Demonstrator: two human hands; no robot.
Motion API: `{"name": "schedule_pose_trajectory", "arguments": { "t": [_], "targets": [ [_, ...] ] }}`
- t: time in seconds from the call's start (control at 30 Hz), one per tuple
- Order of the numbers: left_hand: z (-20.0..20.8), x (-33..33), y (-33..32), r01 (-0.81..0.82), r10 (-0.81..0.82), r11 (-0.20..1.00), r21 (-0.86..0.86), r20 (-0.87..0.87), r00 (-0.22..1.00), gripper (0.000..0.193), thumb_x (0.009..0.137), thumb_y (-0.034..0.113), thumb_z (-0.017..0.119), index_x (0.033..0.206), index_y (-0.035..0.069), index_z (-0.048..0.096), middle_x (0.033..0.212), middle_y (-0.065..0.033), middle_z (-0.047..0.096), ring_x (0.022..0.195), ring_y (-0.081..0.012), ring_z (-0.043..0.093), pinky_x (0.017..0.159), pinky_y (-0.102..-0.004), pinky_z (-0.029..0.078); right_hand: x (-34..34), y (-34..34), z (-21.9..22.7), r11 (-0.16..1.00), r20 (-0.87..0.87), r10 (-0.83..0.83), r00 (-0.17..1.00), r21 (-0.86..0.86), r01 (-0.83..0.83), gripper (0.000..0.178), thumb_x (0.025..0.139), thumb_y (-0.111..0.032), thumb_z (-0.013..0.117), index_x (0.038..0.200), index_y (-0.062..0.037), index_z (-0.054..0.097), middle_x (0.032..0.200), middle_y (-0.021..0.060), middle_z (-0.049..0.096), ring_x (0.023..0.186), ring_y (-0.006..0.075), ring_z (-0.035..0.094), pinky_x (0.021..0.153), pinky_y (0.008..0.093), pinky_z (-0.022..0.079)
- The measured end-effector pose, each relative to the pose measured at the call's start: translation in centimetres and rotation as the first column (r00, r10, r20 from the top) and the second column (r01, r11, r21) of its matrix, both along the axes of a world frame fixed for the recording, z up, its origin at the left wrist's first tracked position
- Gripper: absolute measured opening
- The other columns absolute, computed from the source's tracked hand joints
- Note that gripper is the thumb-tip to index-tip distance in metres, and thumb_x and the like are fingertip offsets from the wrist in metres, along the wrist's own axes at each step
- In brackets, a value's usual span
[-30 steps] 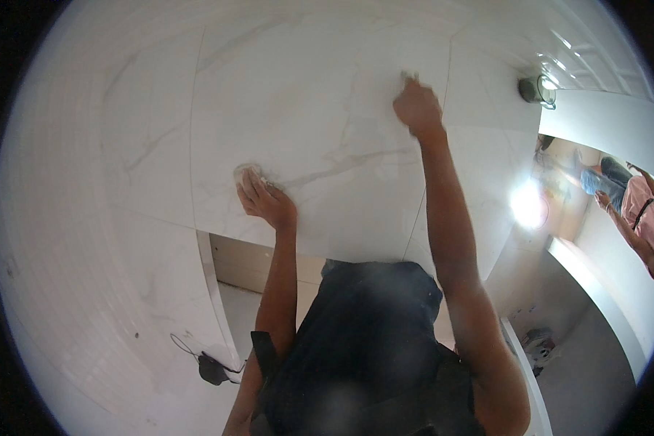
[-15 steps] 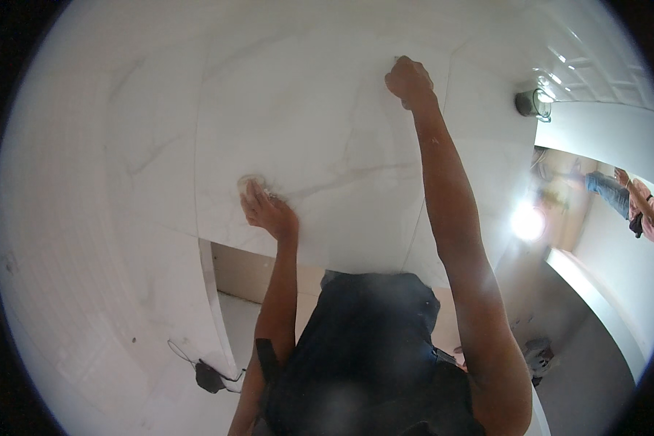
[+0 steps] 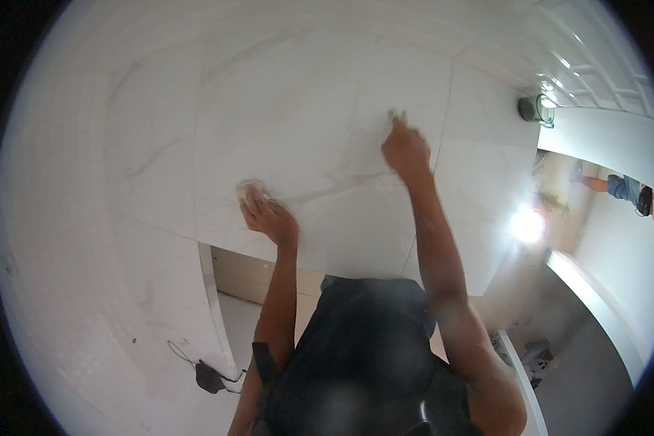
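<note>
White countertop [image 3: 291, 138] with grey veins lies under both hands. My left hand [image 3: 269, 216] is at the left of centre, its fingers curved over a pale, crumpled cloth or sponge [image 3: 250, 185] pressed on the counter. Further out and to the right, my right hand [image 3: 407, 151] is closed, with a finger reaching forward. A small greyish piece [image 3: 392, 114] sticks out at its fingertips against the surface; its kind is too small to make out.
A green glass jar or mug [image 3: 536, 110] stands at the counter's far right corner. A black pouch-like thing with a cord [image 3: 209, 378] lies lower left. Another person's legs [image 3: 621, 187] show at the right, beyond a bright light [image 3: 529, 224]. The counter's front edge borders my body.
My right hand has come back toward me, with the greyish piece now showing at its fingertips. My left hand stays about where it was. The other person has shifted.
</note>
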State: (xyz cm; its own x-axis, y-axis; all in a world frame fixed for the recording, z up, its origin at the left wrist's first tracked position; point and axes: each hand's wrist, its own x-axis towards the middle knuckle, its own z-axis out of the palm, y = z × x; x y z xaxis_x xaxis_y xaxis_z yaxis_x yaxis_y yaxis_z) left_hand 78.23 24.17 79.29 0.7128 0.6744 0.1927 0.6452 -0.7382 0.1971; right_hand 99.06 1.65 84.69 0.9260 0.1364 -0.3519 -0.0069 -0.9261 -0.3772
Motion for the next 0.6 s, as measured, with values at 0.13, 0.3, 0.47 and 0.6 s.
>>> {"name": "schedule_pose_trajectory", "arguments": {
  "t": [0.13, 0.3, 0.47, 0.6],
  "targets": [
    [-0.6, -0.3, 0.6, 0.011, -0.011, 1.0, 0.018, -0.029, 1.0, 0.055, 0.092, 0.007, 0.043, 0.146, 0.009, 0.033, 0.152, -0.0065, 0.031, 0.139, -0.0363, 0.023, 0.111, -0.0528, 0.018, 12.1, 0.8, 4.0, 0.978, -0.318, -0.18, 0.931, 0.039, 0.203, 0.032, 0.091, -0.012, 0.045, 0.119, -0.0026, 0.056, 0.118, 0.0174, 0.062, 0.105, 0.0296, 0.063, 0.08, 0.0428, 0.056],
    [-0.6, -0.2, 0.1, 0.034, -0.033, 0.999, 0.031, -0.021, 0.999, 0.054, 0.091, 0.005, 0.044, 0.144, 0.009, 0.034, 0.15, -0.0063, 0.033, 0.139, -0.0361, 0.023, 0.11, -0.0531, 0.019, 10.5, -0.4, 2.5, 0.996, -0.186, -0.094, 0.978, -0.028, 0.09, 0.038, 0.089, -0.011, 0.046, 0.125, -0.0014, 0.052, 0.125, 0.0187, 0.058, 0.112, 0.0334, 0.058, 0.091, 0.0469, 0.05],
    [-0.4, -0.4, 0.3, 0.015, -0.015, 1.0, 0.016, 0.0, 1.0, 0.055, 0.09, 0.004, 0.046, 0.144, 0.009, 0.035, 0.151, -0.0054, 0.033, 0.139, -0.0353, 0.022, 0.11, -0.0526, 0.019, -3.3, -1.5, 2.7, 0.997, -0.163, -0.073, 0.984, -0.043, 0.067, 0.044, 0.088, -0.012, 0.045, 0.132, -0.0065, 0.049, 0.1, 0.0257, 0.065, 0.095, 0.0431, 0.062, 0.086, 0.0514, 0.049],
    [0.1, -0.1, -0.1, 0.014, -0.013, 1.0, 0.008, -0.038, 0.999, 0.053, 0.092, 0.005, 0.046, 0.144, 0.009, 0.035, 0.151, -0.0049, 0.032, 0.139, -0.0351, 0.023, 0.11, -0.0513, 0.019, -4.2, -3.6, 1.9, 0.988, -0.046, -0.143, 0.989, -0.068, 0.14, 0.042, 0.09, -0.014, 0.045, 0.131, -0.0081, 0.051, 0.102, 0.0251, 0.065, 0.099, 0.0422, 0.062, 0.087, 0.0504, 0.049]
  ]
}}
